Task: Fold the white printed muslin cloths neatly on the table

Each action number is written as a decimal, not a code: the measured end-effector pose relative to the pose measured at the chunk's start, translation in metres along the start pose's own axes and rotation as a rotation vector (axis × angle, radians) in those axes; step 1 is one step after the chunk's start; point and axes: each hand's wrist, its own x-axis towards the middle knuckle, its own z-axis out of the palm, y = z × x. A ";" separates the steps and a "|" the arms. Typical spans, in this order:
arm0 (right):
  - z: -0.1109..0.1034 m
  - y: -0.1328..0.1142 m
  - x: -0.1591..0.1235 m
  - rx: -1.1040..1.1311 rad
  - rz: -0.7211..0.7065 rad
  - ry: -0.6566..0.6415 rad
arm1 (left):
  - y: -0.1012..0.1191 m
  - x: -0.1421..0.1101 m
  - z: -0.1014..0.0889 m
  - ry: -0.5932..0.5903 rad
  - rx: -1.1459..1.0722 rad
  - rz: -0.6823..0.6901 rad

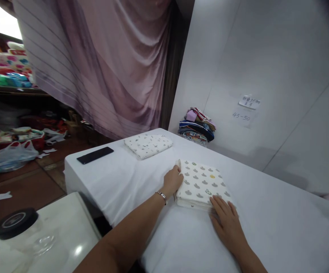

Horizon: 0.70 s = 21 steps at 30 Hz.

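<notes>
A folded white cloth [201,182] with a grey motif print and a few coloured ones lies on the white-covered table. At its left edge is my left hand [172,181], fingers curled around the folded side; a bracelet [162,196] sits on that wrist. My right hand [226,220] rests on the near right corner, its fingers stretched over the top and the thumb lower at the front edge. Further back lies a second folded white cloth [148,145] with a small scattered print, touched by neither hand.
A black phone [95,155] lies near the table's left edge. Behind the table, a pile of folded fabrics [197,127] stands against the white wall [266,57]. A pink curtain [119,64] hangs at the back. At lower left is a white surface with a black-lidded jar [16,223].
</notes>
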 end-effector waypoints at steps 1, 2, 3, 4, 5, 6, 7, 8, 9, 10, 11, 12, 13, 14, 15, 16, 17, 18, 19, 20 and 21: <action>0.000 0.000 0.000 0.003 0.000 0.000 | -0.001 0.000 0.000 -0.011 0.013 -0.014; -0.001 0.000 0.000 0.006 -0.001 0.002 | -0.002 0.000 0.000 -0.027 0.025 -0.029; -0.001 0.000 0.000 0.010 -0.002 0.005 | -0.003 0.000 0.000 -0.041 0.033 -0.043; -0.001 0.000 0.000 0.014 -0.005 0.006 | -0.004 0.000 0.000 -0.052 0.038 -0.053; -0.002 0.000 0.000 0.016 -0.008 0.005 | -0.004 0.000 0.000 -0.059 0.040 -0.061; -0.002 0.001 0.000 0.018 -0.009 0.002 | -0.004 0.001 0.000 -0.061 0.041 -0.067; -0.001 0.001 0.000 0.020 -0.009 -0.002 | -0.004 0.001 0.000 -0.065 0.041 -0.074; -0.001 0.001 0.000 0.021 -0.007 -0.003 | -0.003 0.002 -0.001 -0.068 0.041 -0.079; -0.001 0.001 0.001 0.021 -0.004 -0.003 | -0.001 0.003 -0.002 -0.073 0.040 -0.083; 0.000 0.001 0.001 0.021 0.000 -0.002 | 0.000 0.004 -0.003 -0.078 0.039 -0.085; 0.000 0.001 0.001 0.020 0.002 0.001 | 0.002 0.006 -0.004 -0.085 0.037 -0.087; 0.001 0.001 0.001 0.020 0.004 0.003 | 0.004 0.009 -0.005 -0.091 0.034 -0.089; 0.001 0.001 0.001 0.021 0.005 0.005 | 0.006 0.012 -0.005 -0.096 0.031 -0.092; 0.002 0.001 0.000 0.023 0.006 0.004 | 0.009 0.015 -0.006 -0.097 0.028 -0.096; 0.002 0.001 0.000 0.026 0.007 0.002 | 0.011 0.019 -0.006 -0.096 0.026 -0.101; 0.002 0.000 0.000 0.030 0.010 0.001 | 0.014 0.023 -0.006 -0.092 0.023 -0.105; 0.001 0.000 0.000 0.035 0.014 -0.001 | 0.016 0.026 -0.005 -0.085 0.022 -0.108; 0.001 0.000 0.000 0.041 0.016 -0.003 | 0.017 0.029 -0.005 -0.076 0.021 -0.109; 0.000 0.000 0.000 0.047 0.018 -0.005 | 0.018 0.031 -0.004 -0.065 0.021 -0.109; -0.001 0.000 0.000 0.053 0.018 -0.007 | 0.018 0.032 -0.003 -0.052 0.021 -0.108; -0.002 0.000 0.000 0.059 0.017 -0.012 | 0.018 0.031 -0.001 -0.039 0.021 -0.107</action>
